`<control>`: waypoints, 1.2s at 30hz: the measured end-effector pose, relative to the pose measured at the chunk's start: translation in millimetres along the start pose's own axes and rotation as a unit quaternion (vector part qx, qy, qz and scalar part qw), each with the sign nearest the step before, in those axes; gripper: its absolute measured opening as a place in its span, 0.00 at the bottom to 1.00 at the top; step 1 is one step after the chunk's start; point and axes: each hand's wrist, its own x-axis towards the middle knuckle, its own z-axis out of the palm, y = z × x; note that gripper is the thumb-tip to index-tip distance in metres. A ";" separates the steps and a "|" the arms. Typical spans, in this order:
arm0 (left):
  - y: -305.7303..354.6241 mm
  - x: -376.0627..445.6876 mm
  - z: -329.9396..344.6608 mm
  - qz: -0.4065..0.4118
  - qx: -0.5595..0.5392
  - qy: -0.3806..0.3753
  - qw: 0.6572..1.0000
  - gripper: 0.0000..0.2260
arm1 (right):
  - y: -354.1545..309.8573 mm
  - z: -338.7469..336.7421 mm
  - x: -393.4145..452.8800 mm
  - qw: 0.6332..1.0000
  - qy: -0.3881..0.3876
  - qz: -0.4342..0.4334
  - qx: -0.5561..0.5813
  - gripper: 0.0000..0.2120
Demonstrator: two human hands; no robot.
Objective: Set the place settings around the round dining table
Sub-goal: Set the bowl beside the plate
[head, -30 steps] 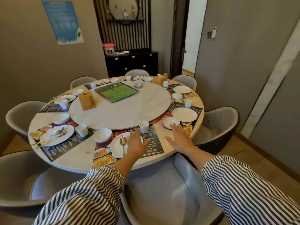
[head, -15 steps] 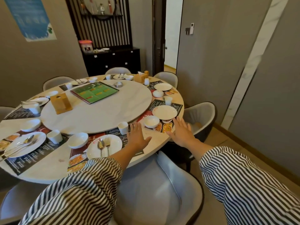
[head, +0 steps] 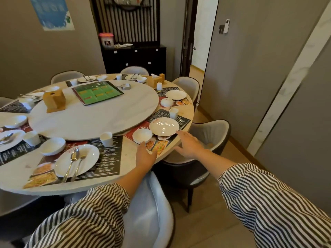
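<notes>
The round table [head: 129, 169] carries several place settings on dark menu placemats. At the right-hand setting a white plate [head: 163, 126] lies beside a small white bowl [head: 142, 135] and a white cup [head: 173, 113]. My left hand [head: 145, 155], fingers straight, hovers at the near edge of that placemat [head: 160, 146] just below the bowl. My right hand [head: 188, 144] is spread open at the table rim, its fingertips close to the plate. Both hands hold nothing. The nearer setting has a plate [head: 84, 161] with a spoon and a fork [head: 73, 162] on it.
A marble turntable [head: 100, 115] fills the table's middle, bearing a green menu [head: 97, 92] and a wooden holder [head: 54, 100]. Grey chairs ring the table, one [head: 152, 217] right below my arms, one [head: 211, 133] by my right hand. A black sideboard [head: 134, 58] stands behind.
I have stepped to the right around the table. Both hands moved from the near setting with the cutlery toward the right-hand setting with the bare plate.
</notes>
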 end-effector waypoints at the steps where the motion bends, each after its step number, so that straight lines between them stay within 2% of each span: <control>1: 4.4 -1.8 7.6 -0.001 -0.009 0.010 1.000 0.27 | 9.8 -2.8 5.7 1.000 -0.004 -0.010 0.006 0.35; 5: 15.4 5.8 28.1 -0.023 -0.021 0.056 0.998 0.23 | 37.8 -8.3 33.7 0.998 -0.031 -0.011 0.052 0.30; 9: 5.8 38.2 40.2 -0.084 -0.045 0.099 0.991 0.25 | 49.1 0.9 67.4 0.994 -0.015 -0.017 0.108 0.26; 12: -6.7 65.2 44.7 -0.140 -0.064 0.135 0.979 0.25 | 54.4 9.4 96.3 0.993 -0.018 -0.033 0.116 0.18; 15: -21.1 92.4 45.8 -0.186 -0.060 0.164 0.967 0.23 | 57.1 14.5 131.6 0.989 -0.054 -0.054 0.125 0.11; 17: -32.9 111.7 47.1 -0.215 -0.051 0.162 0.962 0.23 | 59.6 19.7 159.8 0.986 -0.075 -0.059 0.140 0.11; 22: -50.0 148.7 49.3 -0.282 -0.045 0.159 0.945 0.24 | 57.9 31.9 222.9 0.978 -0.131 -0.067 0.148 0.20; 25: -53.0 168.5 52.2 -0.316 -0.054 0.161 0.933 0.25 | 52.8 42.5 255.0 0.973 -0.157 -0.053 0.158 0.20; 31: -57.2 195.7 63.2 -0.342 -0.093 0.185 0.916 0.24 | 36.7 68.0 295.0 0.962 -0.209 -0.032 0.174 0.24; 33: -58.3 202.1 66.8 -0.345 -0.096 0.205 0.911 0.23 | 34.0 77.3 304.9 0.955 -0.232 -0.033 0.181 0.21; 36: -58.8 207.4 69.6 -0.354 -0.100 0.229 0.901 0.22 | 25.0 85.1 318.7 0.946 -0.256 -0.032 0.196 0.10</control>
